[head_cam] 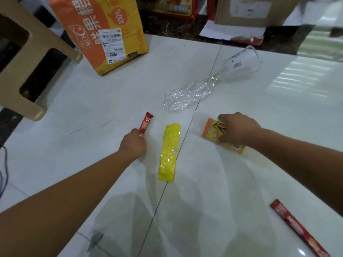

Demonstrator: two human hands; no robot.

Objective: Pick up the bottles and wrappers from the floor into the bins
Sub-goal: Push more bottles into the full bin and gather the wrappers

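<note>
**Desk:** What is held in the hands?

**Photographer:** A red stick sachet (pixel 146 123) is gripped at its near end by the left hand (pixel 132 143), the fingers curled round it and the sachet's far end pointed away from the person. An orange-and-yellow packet (pixel 213 131) is grasped from above by the right hand (pixel 239 128), with the fingers curled over its top. Whether the packet is clear of the floor cannot be told.

**Desk:** And what is seen between the two hands?

**Photographer:** A flattened yellow wrapper (pixel 168 153) is laid lengthwise on the white tiled floor (pixel 92 108), just beside a dark grout line and touched by neither hand.

**Desk:** Where are the bottles?

**Photographer:** Beyond the hands. A crushed clear plastic bottle (pixel 189 93) is shown lying across the same grout line. At its far end a second clear bottle (pixel 239 65) with a white printed label is seen on its side, and whether the two touch cannot be told.

**Desk:** Anything else to be noted?

**Photographer:** A second red stick sachet (pixel 297 227) is left near the lower right corner, well apart from both hands. An orange-and-yellow printed carton (pixel 104 34) bearing a shipping label is stood at the far left of the tiles, with a beige plastic stool (pixel 27 58) beside it. A brown cardboard box (pixel 250 10) is set along the dark strip at the top, and a dark cable (pixel 4 173) is caught at the left edge.
</note>
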